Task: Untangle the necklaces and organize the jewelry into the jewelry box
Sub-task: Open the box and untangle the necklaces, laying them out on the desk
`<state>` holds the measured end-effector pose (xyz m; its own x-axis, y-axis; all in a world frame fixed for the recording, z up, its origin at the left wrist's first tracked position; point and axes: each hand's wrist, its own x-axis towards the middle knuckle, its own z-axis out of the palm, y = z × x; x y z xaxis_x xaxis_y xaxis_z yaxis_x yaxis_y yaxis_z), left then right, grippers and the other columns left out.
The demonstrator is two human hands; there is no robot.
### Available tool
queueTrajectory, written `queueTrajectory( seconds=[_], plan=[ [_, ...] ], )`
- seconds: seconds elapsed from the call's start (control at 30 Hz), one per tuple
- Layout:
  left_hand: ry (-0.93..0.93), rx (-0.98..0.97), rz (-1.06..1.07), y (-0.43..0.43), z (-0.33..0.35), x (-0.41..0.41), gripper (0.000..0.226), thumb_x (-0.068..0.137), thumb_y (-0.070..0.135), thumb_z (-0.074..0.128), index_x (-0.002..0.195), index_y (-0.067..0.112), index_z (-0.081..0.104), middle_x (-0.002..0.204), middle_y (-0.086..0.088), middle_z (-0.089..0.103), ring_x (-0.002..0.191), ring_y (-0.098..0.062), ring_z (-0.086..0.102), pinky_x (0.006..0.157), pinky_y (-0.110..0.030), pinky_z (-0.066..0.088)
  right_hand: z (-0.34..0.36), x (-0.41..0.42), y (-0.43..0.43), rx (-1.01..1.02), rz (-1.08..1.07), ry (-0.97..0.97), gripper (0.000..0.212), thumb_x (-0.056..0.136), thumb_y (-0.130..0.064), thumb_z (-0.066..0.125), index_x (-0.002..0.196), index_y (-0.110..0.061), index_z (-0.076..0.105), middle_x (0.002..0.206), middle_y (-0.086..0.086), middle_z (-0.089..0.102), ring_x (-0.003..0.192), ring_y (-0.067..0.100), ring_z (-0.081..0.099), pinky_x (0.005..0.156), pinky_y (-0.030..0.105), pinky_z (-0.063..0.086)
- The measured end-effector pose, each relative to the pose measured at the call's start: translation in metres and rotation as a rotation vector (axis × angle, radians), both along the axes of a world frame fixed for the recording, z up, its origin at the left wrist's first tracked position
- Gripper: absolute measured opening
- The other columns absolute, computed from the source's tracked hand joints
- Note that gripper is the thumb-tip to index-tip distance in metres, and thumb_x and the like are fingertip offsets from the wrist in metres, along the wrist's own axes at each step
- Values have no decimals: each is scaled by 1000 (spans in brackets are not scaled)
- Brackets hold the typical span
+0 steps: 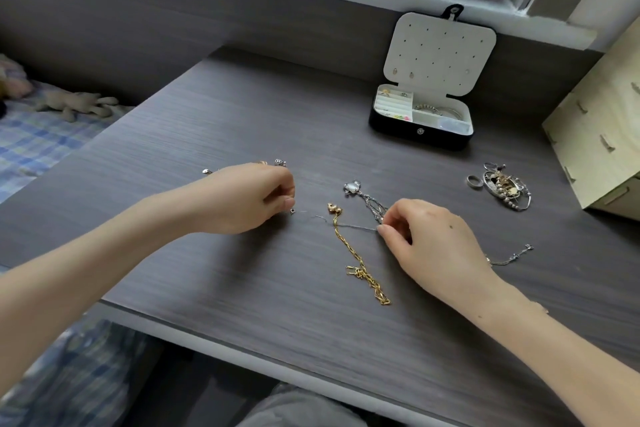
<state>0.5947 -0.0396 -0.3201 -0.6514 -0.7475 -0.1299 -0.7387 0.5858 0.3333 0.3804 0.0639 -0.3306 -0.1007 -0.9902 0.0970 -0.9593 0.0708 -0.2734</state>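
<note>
Left hand (256,198) has its fingers curled in, and the thumb and a finger pinch one end of the thin silver chain (353,226), right by its tiny clasp (292,211). Right hand (426,239) pinches the same chain farther along, with its fingertips pressed together on it. The chain runs in a line between the two hands, low over the desk (207,270). It crosses the gold chain (360,263), which lies on the desk between the hands, and I cannot tell if the two are hooked together there. Just past the right hand's fingers the silver chain bunches up in a little knot (375,206) that leads to a shiny pendant (353,186). So I think the untangling is only part way done. Behind the left hand lie a few small silver pieces (280,162). Off to the right sit a ring (473,181), a messy pile of jewelry (505,189) and one more thin chain (512,256). None of these is in the jewelry box (420,135) yet. The box stands open at the back of the desk, well away from the hands, with gold rings (386,92) and a beaded bracelet (427,107) already inside. It looks like a lot of sorting is left.
</note>
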Motion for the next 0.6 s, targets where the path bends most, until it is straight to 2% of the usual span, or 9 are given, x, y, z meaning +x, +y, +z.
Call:
queueTrajectory(
  seconds=[0.1, 0.17, 0.3, 0.4, 0.5, 0.6],
  plan=[
    [-26, -1, -6, 2, 0, 4, 11, 97, 28, 45, 88, 22, 47, 75, 12, 48, 70, -3, 45, 65, -28, 30, 3, 4, 4, -34, 17, 13, 13, 92, -34, 52, 100, -25, 55, 87, -14, 49, 92, 15, 55, 71, 28, 35],
    [-28, 1, -8, 2, 0, 6, 12, 96, 29, 47, 84, 26, 46, 75, 11, 50, 70, -6, 46, 66, -27, 31, 8, 8, 8, -64, 61, -23, 17, 89, -40, 54, 96, -25, 57, 84, -13, 54, 85, 12, 53, 70, 28, 36],
    [2, 20, -8, 4, 1, 9, 19, 93, 30, 52, 76, 33, 46, 73, 12, 57, 68, 1, 49, 68, -28, 39, 13, 16, 17, 77, 171, -8, 25, 84, -55, 55, 85, -30, 56, 79, -14, 49, 81, 6, 44, 70, 25, 34],
    [65, -24, -22, 7, 2, 12, 18, 89, 28, 58, 76, 37, 50, 79, 15, 57, 72, -2, 52, 71, -26, 42, 11, 18, 19, 126, 194, -12, 17, 90, -45, 53, 84, -30, 50, 84, -14, 46, 87, 8, 45, 76, 24, 35],
    [136, -135, -23, 11, 6, 18, 11, 85, 30, 63, 78, 38, 62, 88, 15, 57, 78, -3, 56, 65, -17, 39, 9, 20, 18, 117, 200, -11, 13, 94, -37, 50, 85, -27, 49, 89, -12, 48, 97, 12, 50, 82, 25, 36],
    [165, -289, -25, 13, 4, 19, 4, 83, 34, 67, 86, 35, 69, 98, 15, 57, 90, -9, 53, 71, -20, 35, 12, 20, 17, 97, 196, -116, 14, 93, -32, 54, 80, -26, 52, 80, -13, 50, 83, 7, 47, 71, 17, 34]
  ],
)
